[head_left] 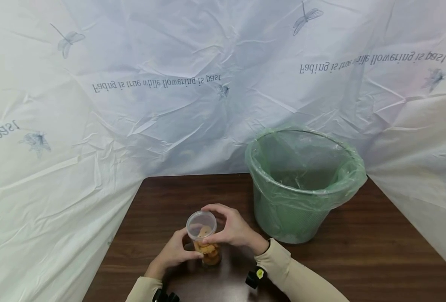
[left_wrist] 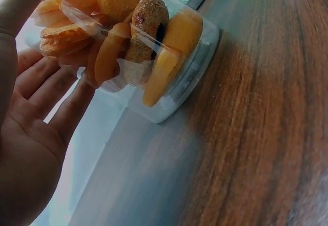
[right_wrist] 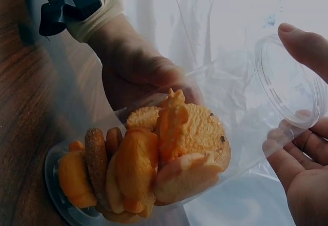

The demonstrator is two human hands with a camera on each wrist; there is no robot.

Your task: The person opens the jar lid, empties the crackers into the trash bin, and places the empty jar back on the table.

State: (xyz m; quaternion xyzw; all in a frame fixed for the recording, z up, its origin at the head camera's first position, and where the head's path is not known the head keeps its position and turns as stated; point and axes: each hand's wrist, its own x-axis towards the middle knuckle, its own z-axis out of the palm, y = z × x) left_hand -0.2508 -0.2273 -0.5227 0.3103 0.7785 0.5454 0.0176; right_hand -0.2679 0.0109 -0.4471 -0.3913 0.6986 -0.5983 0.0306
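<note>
A clear plastic jar (head_left: 212, 261) stands upright on the dark wooden table, its lower part filled with golden-brown cookies (right_wrist: 134, 159). My left hand (head_left: 174, 251) grips the side of the jar, thumb in front and fingers behind. At the jar's mouth, my right hand (head_left: 235, 227) holds the clear round lid (right_wrist: 287, 85) by its edge between thumb and fingers. Whether the lid sits fully down on the rim I cannot tell. In the left wrist view, a browner, rough cookie (left_wrist: 146, 39) shows among the yellow ones near the jar's base.
Behind and right of the jar stands a mesh bin (head_left: 287, 220) lined with a thin green bag (head_left: 262, 178). White plastic sheeting (head_left: 177, 121) with printed words and dragonflies hangs behind and beside the wooden table (head_left: 162, 197).
</note>
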